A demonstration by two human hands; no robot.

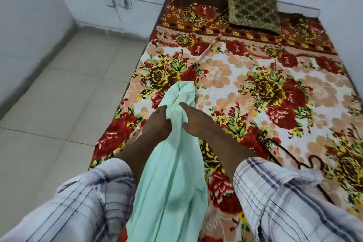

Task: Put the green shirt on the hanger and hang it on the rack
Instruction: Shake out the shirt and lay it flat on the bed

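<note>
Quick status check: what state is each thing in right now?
shirt: bunched, held up in both hands, not yet hung.
left hand: grips the shirt.
right hand: grips the shirt.
hanger: bare, lying on the bed.
cushion: lying at the bed's head.

Left hand (157, 122), right hand (194, 122) — curled grip

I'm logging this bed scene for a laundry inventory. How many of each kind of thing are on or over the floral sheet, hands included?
Shirts: 1, the green shirt, held by both hands
Hangers: 1, the dark hanger lying on the sheet
Cushions: 1, the patterned cushion
Thin sticks: 1, the thin stick
Hands: 2, left hand, right hand
Total: 6
</note>
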